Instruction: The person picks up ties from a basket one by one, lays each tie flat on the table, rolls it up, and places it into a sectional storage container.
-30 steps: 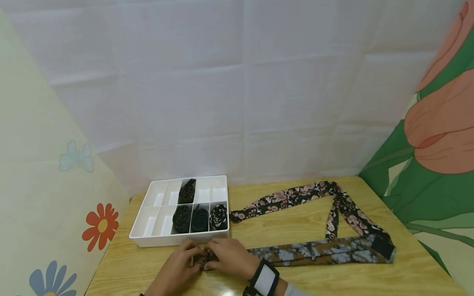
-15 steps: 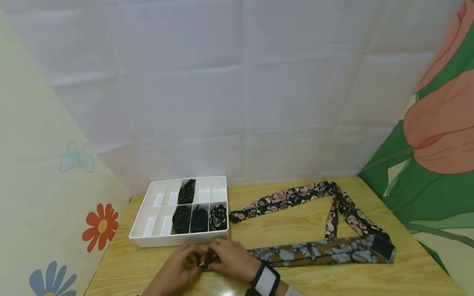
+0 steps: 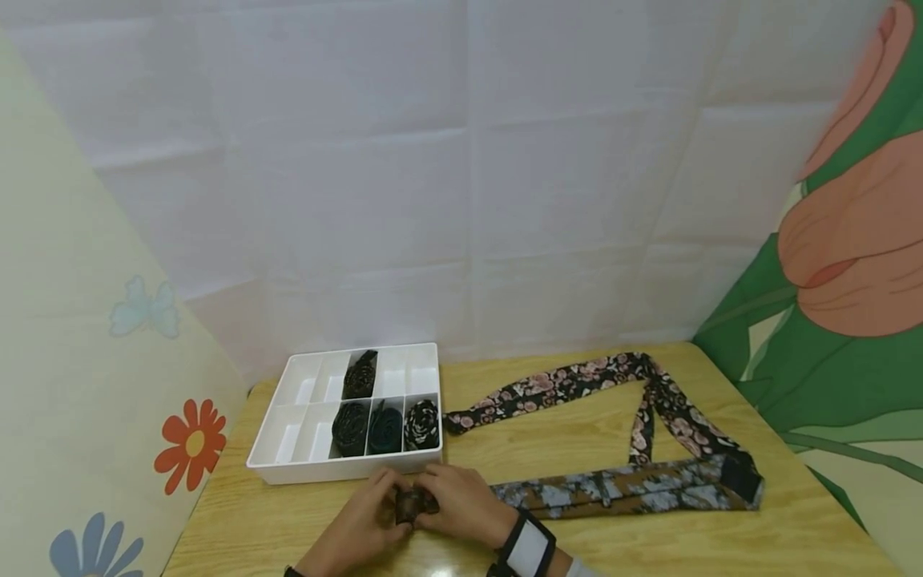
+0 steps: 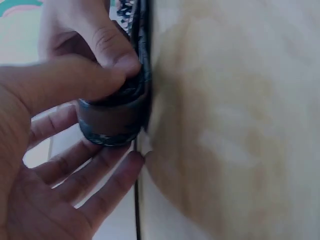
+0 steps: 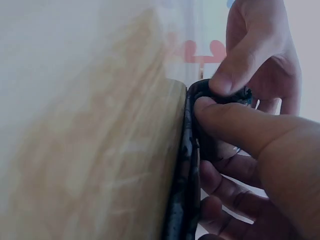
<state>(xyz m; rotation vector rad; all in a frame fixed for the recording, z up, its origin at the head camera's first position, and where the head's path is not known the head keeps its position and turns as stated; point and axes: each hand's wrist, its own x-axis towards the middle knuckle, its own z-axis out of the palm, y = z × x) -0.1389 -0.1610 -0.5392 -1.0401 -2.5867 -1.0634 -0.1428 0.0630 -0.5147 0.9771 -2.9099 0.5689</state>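
A brown necktie with grey-blue flowers (image 3: pixel 627 489) lies along the front of the table, its left end wound into a small roll (image 3: pixel 408 505). My left hand (image 3: pixel 364 517) grips the roll from the left. Its thumb presses on the roll's upper edge in the left wrist view, with the other fingers spread around the far side. From the right, my right hand (image 3: pixel 461 505) pinches the same roll (image 5: pixel 217 95), thumb close to the left thumb. In the head view the fingers hide part of the roll. The unrolled length runs off to the right, past the right wrist.
Just behind the hands stands a white divided tray (image 3: pixel 346 469) with several rolled neckties in its compartments, among them a dark teal one (image 3: pixel 385 429). A black necktie with pink flowers (image 3: pixel 548 389) lies bent across the table at the back right. A white sheet (image 3: pixel 461 200) hangs behind.
Both hands have shifted slightly to the right along the brown necktie with the roll between them. The roll has turned and shows more between the fingers. The tray and the pink-flowered necktie stay put.
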